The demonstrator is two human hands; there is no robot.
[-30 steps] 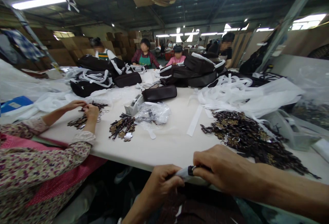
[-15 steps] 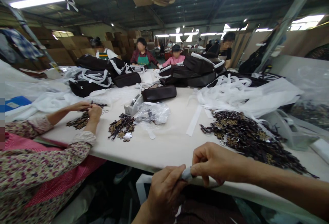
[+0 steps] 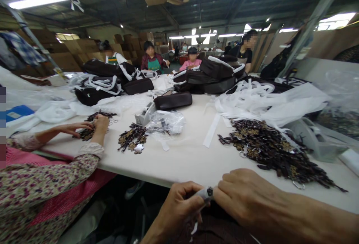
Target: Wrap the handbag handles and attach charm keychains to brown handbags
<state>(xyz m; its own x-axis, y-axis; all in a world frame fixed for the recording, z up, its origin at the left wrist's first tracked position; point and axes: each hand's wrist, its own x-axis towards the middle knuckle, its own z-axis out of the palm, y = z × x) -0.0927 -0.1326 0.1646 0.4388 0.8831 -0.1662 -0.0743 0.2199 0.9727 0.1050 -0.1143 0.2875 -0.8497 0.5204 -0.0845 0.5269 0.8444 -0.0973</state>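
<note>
With clock directions taken from the wrapped strip [image 3: 204, 194], twelve being straight ahead, the near edge of the white table [image 3: 174, 161] runs behind both hands, slanting away towards ten o'clock. The strip sits just on the wearer's side of that edge, above dark cloth [image 3: 215, 227]. Bare table top stretches at twelve, giving room ahead between a small pile of keyrings [image 3: 132, 138] at ten and a large pile of keyrings [image 3: 276, 150] at two, which limits the right arm's side. A flat white paper [image 3: 211, 131] lies farther off at twelve; a clear plastic bag [image 3: 167, 122] lies at eleven. The strip's long axis runs from eight to two, its dark end pointing to two. The left hand [image 3: 183, 203] grips the pale wrapped part between thumb and fingers. The right hand [image 3: 241, 191] has curled fingers beside the dark end; whether they pinch it I cannot tell.
</note>
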